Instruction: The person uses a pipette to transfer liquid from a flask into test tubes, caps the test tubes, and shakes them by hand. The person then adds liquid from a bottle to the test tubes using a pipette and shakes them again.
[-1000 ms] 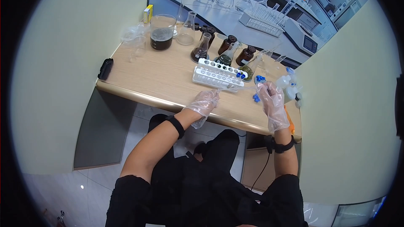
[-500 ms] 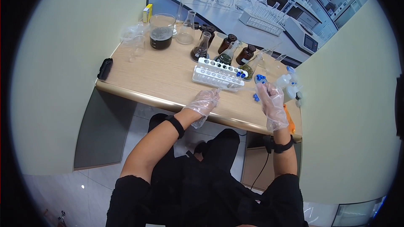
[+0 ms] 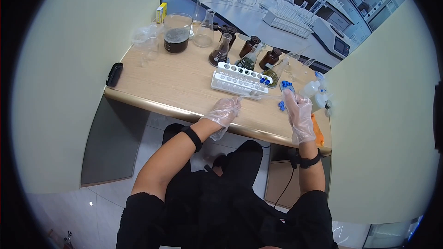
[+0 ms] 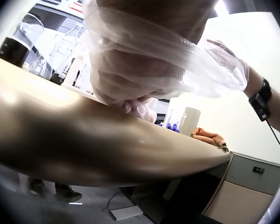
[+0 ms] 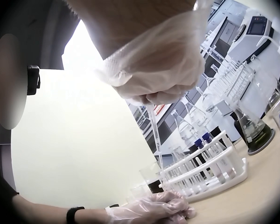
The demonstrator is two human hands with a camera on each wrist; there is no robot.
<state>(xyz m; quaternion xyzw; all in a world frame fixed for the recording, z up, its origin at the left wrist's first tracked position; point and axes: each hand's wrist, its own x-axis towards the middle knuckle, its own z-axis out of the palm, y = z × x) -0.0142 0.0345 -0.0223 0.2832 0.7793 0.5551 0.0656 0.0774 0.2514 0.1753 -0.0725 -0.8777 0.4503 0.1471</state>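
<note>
My gloved right hand (image 3: pixel 299 113) pinches a thin clear dropper (image 5: pixel 155 133), which slants down and leftward past the front of the white test tube rack (image 5: pixel 214 189). Low at the table's front edge, my gloved left hand (image 3: pixel 225 110) curls its fingers around a clear tube (image 3: pixel 241 97). Only a bit of that tube shows at the fingertips; the glove hides the rest. The dropper's far end comes close to these fingertips in the head view. Clear test tubes stand in the rack, two of them with blue stoppers (image 3: pixel 265 81) at its right end.
Behind the rack stand conical flasks (image 3: pixel 219 56) with dark contents and brown bottles (image 3: pixel 270 59). A beaker (image 3: pixel 176 34) of dark liquid is at the back left. Loose blue stoppers (image 3: pixel 281 105), white plastic bottles (image 3: pixel 310 88) and an orange cloth (image 3: pixel 317 131) lie to the right.
My right hand has shifted very slightly, and the dropper with it. The left hand keeps its place and grip near the table edge.
</note>
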